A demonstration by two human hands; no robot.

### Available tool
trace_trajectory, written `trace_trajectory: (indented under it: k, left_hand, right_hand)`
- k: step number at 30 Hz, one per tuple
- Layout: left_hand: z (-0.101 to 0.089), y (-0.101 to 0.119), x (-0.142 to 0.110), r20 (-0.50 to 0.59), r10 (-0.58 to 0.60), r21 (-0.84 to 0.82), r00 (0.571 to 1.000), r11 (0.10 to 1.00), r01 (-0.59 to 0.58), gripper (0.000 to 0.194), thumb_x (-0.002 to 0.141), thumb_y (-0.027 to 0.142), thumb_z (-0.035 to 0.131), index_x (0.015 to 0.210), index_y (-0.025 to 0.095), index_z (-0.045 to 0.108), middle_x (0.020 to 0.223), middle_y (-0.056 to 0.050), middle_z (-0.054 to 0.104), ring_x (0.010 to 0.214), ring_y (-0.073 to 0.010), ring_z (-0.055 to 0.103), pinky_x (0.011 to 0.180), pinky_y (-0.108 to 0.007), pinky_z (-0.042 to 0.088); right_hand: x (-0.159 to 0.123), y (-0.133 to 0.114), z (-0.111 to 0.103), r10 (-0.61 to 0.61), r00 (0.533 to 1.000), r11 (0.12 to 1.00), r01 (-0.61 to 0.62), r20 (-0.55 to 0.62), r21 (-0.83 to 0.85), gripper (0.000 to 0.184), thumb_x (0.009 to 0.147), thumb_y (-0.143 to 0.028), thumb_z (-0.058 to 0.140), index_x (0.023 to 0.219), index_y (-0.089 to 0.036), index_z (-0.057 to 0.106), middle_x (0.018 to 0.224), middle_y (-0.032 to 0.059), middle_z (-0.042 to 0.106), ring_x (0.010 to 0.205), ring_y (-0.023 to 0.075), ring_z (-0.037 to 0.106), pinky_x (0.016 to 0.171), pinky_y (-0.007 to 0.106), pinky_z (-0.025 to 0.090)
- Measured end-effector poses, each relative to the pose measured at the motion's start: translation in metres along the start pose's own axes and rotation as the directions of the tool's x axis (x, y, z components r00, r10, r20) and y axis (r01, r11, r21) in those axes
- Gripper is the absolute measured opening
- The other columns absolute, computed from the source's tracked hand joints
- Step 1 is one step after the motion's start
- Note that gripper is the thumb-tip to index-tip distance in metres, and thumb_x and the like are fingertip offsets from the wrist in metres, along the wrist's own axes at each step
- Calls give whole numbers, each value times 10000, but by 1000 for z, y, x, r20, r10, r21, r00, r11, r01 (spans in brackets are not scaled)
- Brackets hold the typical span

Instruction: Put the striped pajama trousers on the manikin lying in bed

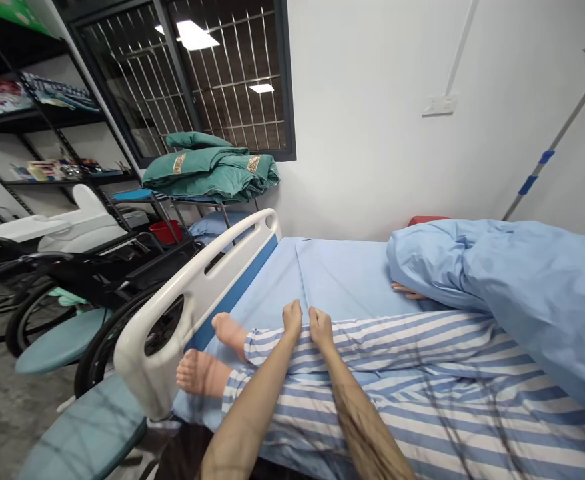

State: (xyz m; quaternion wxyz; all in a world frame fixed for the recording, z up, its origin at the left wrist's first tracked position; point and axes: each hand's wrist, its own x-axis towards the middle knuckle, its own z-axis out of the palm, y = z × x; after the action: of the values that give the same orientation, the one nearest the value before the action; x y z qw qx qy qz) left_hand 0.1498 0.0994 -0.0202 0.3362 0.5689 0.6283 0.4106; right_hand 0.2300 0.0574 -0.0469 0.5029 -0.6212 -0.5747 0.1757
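My left hand (pixel 292 319) and my right hand (pixel 321 327) are both closed into fists, side by side with a small gap between them. They reach across the striped trousers (pixel 412 340) to the far leg of a figure lying on the bed. Whatever the fists grip, if anything, is hidden by the fingers. Just beyond them the light blue bed sheet (pixel 345 277) shows a crease running toward the gap. Two bare feet (pixel 205 373) point at the white footboard (pixel 197 267). A light blue quilt (pixel 512 287) is folded back over the upper body, with fingertips (pixel 408 291) showing under its edge.
Beyond the footboard stand wheelchairs (pixel 97 287) and a stool with a blue-green seat (pixel 82 427). Green folded bedding (pixel 212 170) is piled under the barred window (pixel 222 73). Black shelves (pixel 32 120) hold supplies. A pole with blue clamps (pixel 537 173) leans at the right wall.
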Motion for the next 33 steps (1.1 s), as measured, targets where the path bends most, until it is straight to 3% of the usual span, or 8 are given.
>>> trace_trajectory:
  k: [4, 10, 14, 18, 21, 24, 29, 33]
  left_hand:
    - [3, -19, -13, 43, 33, 177, 999, 983, -40, 384, 851, 360, 340, 615, 163, 570, 691, -76, 629, 682, -144, 473, 651, -266, 316]
    - [1, -14, -16, 70, 15, 325, 997, 945, -37, 415, 871, 387, 330, 772, 186, 678, 889, -144, 694, 808, -219, 580, 680, -296, 338]
    - [3, -12, -18, 56, 11, 368, 998, 929, -31, 405, 871, 354, 318, 793, 214, 691, 932, -132, 699, 871, -238, 601, 705, -301, 357]
    - [5, -15, -16, 47, 3, 385, 999, 923, -21, 407, 867, 348, 308, 787, 228, 689, 909, -124, 701, 863, -248, 606, 689, -304, 357]
    - [4, -16, -14, 49, 5, 387, 999, 922, -24, 406, 868, 343, 301, 769, 226, 677, 896, -118, 703, 850, -244, 607, 663, -302, 344]
    - [4, -16, -15, 48, 22, 394, 999, 918, -39, 405, 871, 344, 293, 731, 228, 655, 878, -109, 704, 843, -237, 607, 656, -304, 331]
    - [5, -15, -18, 11, 38, 393, 999, 919, -39, 392, 861, 350, 294, 666, 234, 614, 837, -100, 697, 806, -234, 604, 653, -307, 331]
    - [1, -12, -20, 15, 41, 333, 999, 942, -43, 373, 847, 352, 329, 604, 222, 579, 792, -98, 689, 787, -229, 599, 667, -305, 349]
  right_hand:
    - [-1, -2, 2, 17, 1000, 998, -15, 22, -59, 450, 917, -386, 281, 545, -198, 451, 536, 27, 548, 547, 136, 471, 557, 251, 278]
    - [1, -10, -4, 14, 999, 992, -8, 48, -123, 466, 917, -361, 271, 581, -197, 549, 585, 36, 603, 568, 137, 501, 547, 239, 308]
    - [20, -35, -35, -78, 997, 972, 80, 16, -219, 433, 900, -361, 333, 518, -195, 455, 483, -11, 468, 499, 112, 377, 529, 253, 241]
    - [51, -73, -72, -157, 985, 976, 143, -76, -162, 445, 898, -388, 319, 501, -193, 359, 466, -38, 362, 486, 93, 315, 524, 249, 210]
    - [65, -81, -78, -166, 981, 978, 151, -96, -147, 452, 897, -402, 319, 497, -193, 342, 464, -40, 351, 483, 90, 314, 519, 245, 205]
    - [60, -58, -62, -142, 988, 973, 128, -60, -193, 468, 912, -400, 302, 499, -194, 379, 474, -21, 419, 491, 103, 356, 522, 250, 208]
    - [26, 4, -22, -69, 997, 941, 59, -17, -334, 469, 938, -378, 308, 539, -218, 495, 528, 40, 572, 499, 140, 475, 519, 269, 220]
    - [17, 21, -16, -57, 996, 944, 32, -68, -329, 490, 948, -411, 290, 569, -228, 542, 561, 65, 615, 514, 146, 533, 521, 270, 253]
